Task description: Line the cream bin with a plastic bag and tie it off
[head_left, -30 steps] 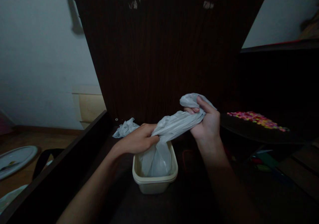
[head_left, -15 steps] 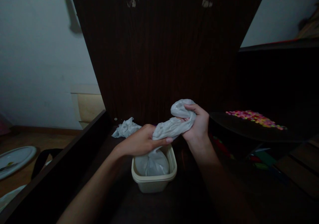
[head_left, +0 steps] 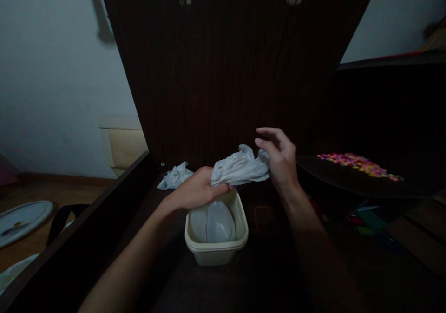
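While the left hand [head_left: 197,190] grips the white bag [head_left: 239,168] over the tub [head_left: 216,252], the right hand [head_left: 283,162], open, seems to touch its end.

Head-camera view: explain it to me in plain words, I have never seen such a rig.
There is no robot here. One camera, worn on a person's head, looks forward and down at two bare hands. The left hand grips the gathered neck of a white plastic bag, whose rounded lower part sits inside a cream tub. The right hand is at the bag's loose end, its fingers parted; whether it touches the bag is hard to tell. The tub stands on a dark surface, and a crumpled white bundle lies beyond the left hand. Off to the right are small pink and yellow pieces, too small to identify.
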A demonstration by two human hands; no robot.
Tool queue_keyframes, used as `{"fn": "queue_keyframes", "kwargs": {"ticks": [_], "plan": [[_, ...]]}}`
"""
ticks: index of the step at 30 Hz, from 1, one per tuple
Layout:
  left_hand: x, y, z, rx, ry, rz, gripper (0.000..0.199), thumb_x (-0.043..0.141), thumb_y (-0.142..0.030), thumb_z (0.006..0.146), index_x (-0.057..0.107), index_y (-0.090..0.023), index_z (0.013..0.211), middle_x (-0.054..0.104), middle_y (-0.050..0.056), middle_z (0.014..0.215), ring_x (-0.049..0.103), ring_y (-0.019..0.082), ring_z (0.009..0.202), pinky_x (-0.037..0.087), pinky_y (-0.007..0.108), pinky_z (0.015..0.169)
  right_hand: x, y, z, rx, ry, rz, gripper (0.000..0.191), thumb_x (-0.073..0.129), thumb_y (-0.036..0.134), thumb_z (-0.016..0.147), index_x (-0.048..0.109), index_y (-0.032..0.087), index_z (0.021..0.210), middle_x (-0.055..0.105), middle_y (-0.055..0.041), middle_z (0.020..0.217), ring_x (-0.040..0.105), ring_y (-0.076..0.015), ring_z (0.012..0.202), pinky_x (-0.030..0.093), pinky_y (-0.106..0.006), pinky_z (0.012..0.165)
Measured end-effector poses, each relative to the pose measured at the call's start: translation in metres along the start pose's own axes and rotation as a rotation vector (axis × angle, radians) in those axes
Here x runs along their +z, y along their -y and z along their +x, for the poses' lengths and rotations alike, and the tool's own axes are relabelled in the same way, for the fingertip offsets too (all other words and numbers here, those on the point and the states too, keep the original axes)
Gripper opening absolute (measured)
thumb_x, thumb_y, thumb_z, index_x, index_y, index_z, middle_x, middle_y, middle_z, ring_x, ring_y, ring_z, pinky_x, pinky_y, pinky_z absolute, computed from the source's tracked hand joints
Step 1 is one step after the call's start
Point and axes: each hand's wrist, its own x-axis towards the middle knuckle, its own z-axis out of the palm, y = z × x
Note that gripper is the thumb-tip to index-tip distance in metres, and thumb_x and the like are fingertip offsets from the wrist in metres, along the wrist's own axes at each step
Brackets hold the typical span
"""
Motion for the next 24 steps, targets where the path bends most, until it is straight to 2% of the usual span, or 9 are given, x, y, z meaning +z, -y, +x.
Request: {"fn": "queue_keyframes", "kwargs": {"ticks": [2,4,5,7,10,13,16,20,24], "plan": [[0.002,-0.002,-0.001,-0.030,-0.027,0.038,0.016,0.056,-0.023,0.089,0.068,-0.015,0.084,0.069,0.000,0.083,0.063,0.018,0.079,0.052,0.028,0.077,0.000,0.022,-0.009,-0.083,0.330,-0.040,0.030,0.074,0.029,0.083,0.075,0.026,0.113,0.070,-0.0044,0.122,0.060,-0.0237,0.122,0.042,-0.041,0.111],[0.003,-0.004,-0.003,-0.048,-0.046,0.064,0.012,0.057,-0.021,0.085,0.066,-0.015,0.081,0.066,0.000,0.078,0.061,0.017,0.074,0.050,0.026,0.071,0.001,0.037,-0.017,-0.093,0.679,-0.103,0.058,0.083,0.031,0.076,0.067,0.028,0.132,0.065,-0.0062,0.137,0.058,-0.0281,0.128,0.040,-0.046,0.114],[0.004,-0.005,-0.004,-0.052,-0.053,0.073,0.008,0.057,-0.019,0.082,0.065,-0.015,0.081,0.066,0.000,0.077,0.061,0.017,0.073,0.050,0.026,0.069,0.002,0.040,-0.020,-0.089,0.816,-0.139,0.072,0.088,0.032,0.071,0.062,0.029,0.139,0.062,-0.0070,0.142,0.057,-0.0300,0.130,0.040,-0.047,0.114],[0.004,-0.005,-0.005,-0.049,-0.058,0.077,0.010,0.059,-0.016,0.078,0.065,-0.015,0.087,0.067,0.000,0.079,0.061,0.017,0.072,0.049,0.026,0.067,0.005,0.040,-0.024,-0.087,0.967,-0.193,0.089,0.092,0.034,0.065,0.056,0.031,0.146,0.060,-0.0075,0.146,0.057,-0.0319,0.131,0.042,-0.048,0.112],[0.000,-0.004,-0.007,-0.009,-0.025,0.022,0.023,0.064,-0.020,0.081,0.063,-0.015,0.104,0.070,0.002,0.090,0.063,0.018,0.078,0.051,0.026,0.070,0.007,0.030,-0.023,-0.109,0.980,-0.208,0.086,0.091,0.033,0.068,0.056,0.032,0.146,0.064,-0.0067,0.142,0.061,-0.0305,0.128,0.046,-0.045,0.108],[-0.007,-0.006,-0.010,0.014,0.016,0.039,0.033,0.066,-0.023,0.084,0.059,-0.016,0.116,0.070,0.004,0.101,0.065,0.019,0.087,0.053,0.028,0.076,0.004,0.026,-0.020,-0.065,0.955,-0.278,0.073,0.084,0.025,0.075,0.058,0.030,0.144,0.075,-0.0033,0.119,0.072,-0.0240,0.101,0.054,-0.035,0.089],[-0.015,-0.011,-0.013,-0.004,-0.028,0.153,0.037,0.068,-0.020,0.079,0.058,-0.017,0.115,0.068,0.002,0.097,0.064,0.018,0.084,0.051,0.027,0.074,0.000,0.029,-0.020,0.017,0.890,-0.267,0.068,0.077,0.009,0.075,0.063,0.029,0.138,0.078,0.0016,0.101,0.070,-0.0170,0.079,0.051,-0.025,0.072],[-0.022,-0.015,-0.016,0.006,-0.106,0.169,0.030,0.067,-0.020,0.078,0.056,-0.019,0.106,0.065,-0.001,0.089,0.061,0.017,0.079,0.048,0.026,0.069,0.001,0.035,-0.024,0.319,0.908,0.028,0.054,0.068,0.008,0.081,0.065,0.024,0.132,0.073,0.0048,0.074,0.066,-0.0136,0.062,0.048,-0.022,0.060],[-0.025,-0.017,-0.016,0.006,-0.273,0.224,0.026,0.069,-0.023,0.076,0.051,-0.020,0.094,0.059,-0.003,0.083,0.055,0.013,0.071,0.042,0.023,0.063,0.010,0.034,-0.029,0.603,0.924,0.297,0.055,0.066,0.018,0.088,0.053,0.020,0.142,0.077,0.0014,0.076,0.067,-0.0125,0.052,0.047,-0.021,0.053]]}}
